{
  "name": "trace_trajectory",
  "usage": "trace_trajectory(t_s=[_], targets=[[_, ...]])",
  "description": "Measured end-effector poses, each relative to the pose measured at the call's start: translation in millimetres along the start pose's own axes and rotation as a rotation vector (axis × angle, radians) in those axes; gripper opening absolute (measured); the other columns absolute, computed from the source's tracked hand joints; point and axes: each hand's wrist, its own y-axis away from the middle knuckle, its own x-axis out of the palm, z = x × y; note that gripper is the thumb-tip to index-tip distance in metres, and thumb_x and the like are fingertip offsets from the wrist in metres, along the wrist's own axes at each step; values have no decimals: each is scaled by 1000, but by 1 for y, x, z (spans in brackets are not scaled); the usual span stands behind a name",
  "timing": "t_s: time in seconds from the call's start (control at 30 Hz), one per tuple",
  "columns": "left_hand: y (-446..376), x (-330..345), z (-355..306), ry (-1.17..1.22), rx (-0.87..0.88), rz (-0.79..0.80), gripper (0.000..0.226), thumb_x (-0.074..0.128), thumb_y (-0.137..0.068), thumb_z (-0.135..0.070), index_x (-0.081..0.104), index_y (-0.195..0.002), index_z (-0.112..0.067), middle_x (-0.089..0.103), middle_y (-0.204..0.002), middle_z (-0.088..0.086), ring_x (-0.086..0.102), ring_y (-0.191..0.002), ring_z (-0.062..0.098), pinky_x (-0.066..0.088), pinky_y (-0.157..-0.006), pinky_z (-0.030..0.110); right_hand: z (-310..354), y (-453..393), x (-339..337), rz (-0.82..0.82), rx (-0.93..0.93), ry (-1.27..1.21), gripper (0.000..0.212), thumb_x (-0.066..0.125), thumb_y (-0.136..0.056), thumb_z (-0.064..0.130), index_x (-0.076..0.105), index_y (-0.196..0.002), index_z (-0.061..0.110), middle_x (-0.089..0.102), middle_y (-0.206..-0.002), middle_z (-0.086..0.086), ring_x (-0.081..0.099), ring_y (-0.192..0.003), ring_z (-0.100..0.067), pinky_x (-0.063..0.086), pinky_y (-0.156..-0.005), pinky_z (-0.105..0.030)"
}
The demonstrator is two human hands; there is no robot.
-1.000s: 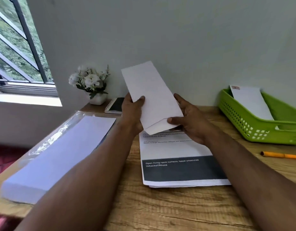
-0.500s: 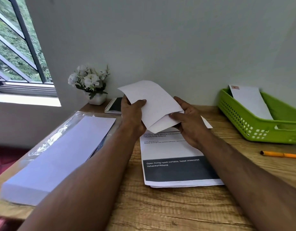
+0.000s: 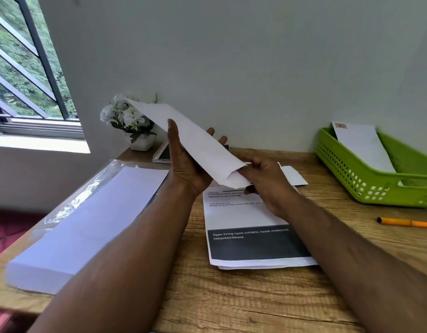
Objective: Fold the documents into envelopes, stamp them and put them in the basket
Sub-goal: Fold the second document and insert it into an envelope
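I hold a long white envelope (image 3: 195, 145) in the air over the desk, tilted so its far end points up and left. My left hand (image 3: 188, 162) cradles it from below, thumb up along its near edge and fingertips showing past the far edge. My right hand (image 3: 263, 181) pinches the envelope's open lower end, where a flap hangs. Under my hands lies a stack of printed documents (image 3: 251, 236) with a dark band. A green basket (image 3: 376, 179) at the right holds one stamped envelope (image 3: 361, 147).
A thick stack of white envelopes in clear wrap (image 3: 87, 224) lies at the left. A folded white paper (image 3: 294, 176) lies behind my right hand. An orange pencil (image 3: 407, 222) lies at the right. A flower pot (image 3: 133, 123) and a notebook (image 3: 163, 153) stand by the wall.
The envelope has swung from upright and facing me to lying nearly flat, its far end now pointing left. My left hand has turned palm-up under it; my right hand stays at its lower end.
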Motion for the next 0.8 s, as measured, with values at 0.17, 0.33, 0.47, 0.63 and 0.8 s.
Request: trace_trajectory(t_s=[0.17, 0.33, 0.47, 0.63, 0.8], targets=[[-1, -6, -1, 93, 30, -64, 126, 83, -19, -68, 45, -131, -24, 54, -134, 15, 62, -109, 44, 41, -91, 70, -6, 1, 3, -332, -581, 522, 33, 76, -79, 32, 56, -102, 19, 57, -98, 6, 51, -80, -7, 40, -65, -13], [-1, -10, 2, 119, 40, -77, 131, 82, -25, -70, 38, -141, -28, 50, -137, 21, 60, -109, 49, 36, -95, 72, -7, 2, -2, -290, -1064, 1059, 34, 55, -87, 44, 67, -77, 14, 70, -82, -4, 57, -76, -19, 28, -73, -23], [-1, -8, 2, 163, 35, -66, 101, 60, -61, -82, 36, -144, -28, 51, -136, 21, 60, -110, 49, 32, -98, 73, -4, 5, -1, -240, -1127, 1122, 34, 52, -92, 38, 73, -83, 12, 72, -86, -5, 60, -77, -22, 30, -74, -28], [3, -3, 0, 176, 56, -66, 130, 83, -24, -67, 40, -139, -24, 50, -136, 21, 58, -112, 48, 36, -96, 72, -2, 11, 2, -257, -1051, 1063, 49, 40, -98, 45, 70, -114, 10, 70, -114, -5, 59, -100, -23, 33, -85, -32], [2, -2, -1, 187, 70, -42, 120, 85, -27, -64, 47, -132, -22, 52, -134, 22, 60, -111, 47, 40, -97, 68, 4, 19, 5, -48, -1028, 1224, 75, 23, -89, 71, 61, -128, 19, 61, -130, -1, 53, -124, -20, 21, -104, -43]])
